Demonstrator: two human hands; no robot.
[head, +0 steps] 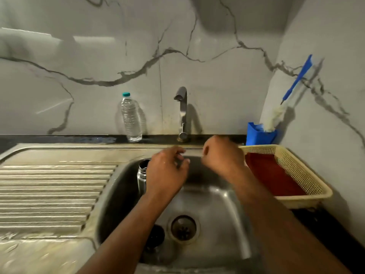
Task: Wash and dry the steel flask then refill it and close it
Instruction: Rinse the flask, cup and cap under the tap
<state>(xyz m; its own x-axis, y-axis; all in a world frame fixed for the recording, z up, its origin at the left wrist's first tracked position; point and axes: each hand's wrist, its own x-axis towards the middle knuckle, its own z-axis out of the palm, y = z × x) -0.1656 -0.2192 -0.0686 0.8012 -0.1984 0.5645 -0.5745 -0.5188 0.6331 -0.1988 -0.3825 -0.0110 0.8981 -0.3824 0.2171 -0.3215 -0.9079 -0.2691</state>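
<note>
The steel flask (142, 176) stands uncapped in the sink (233, 210), just behind the left hand (167, 171). Both grips, the right hand (222, 155) included, hang loosely curled, grasping nothing. Best seize the flask's body firmly under the tap (182, 109); wet steel slips.

a dark bench (59, 139) runs along the marble wall and carries a steel sink (233, 218) with a ribbed drainboard (49, 194) at left. on the far strip stand a clear water bottle (131, 119) and a blue holder (258, 135). at right rests a cream basket (308, 175). the steel flask (142, 177) stands upright in the basin, with a dark lid (156, 237) near the drain.
</note>
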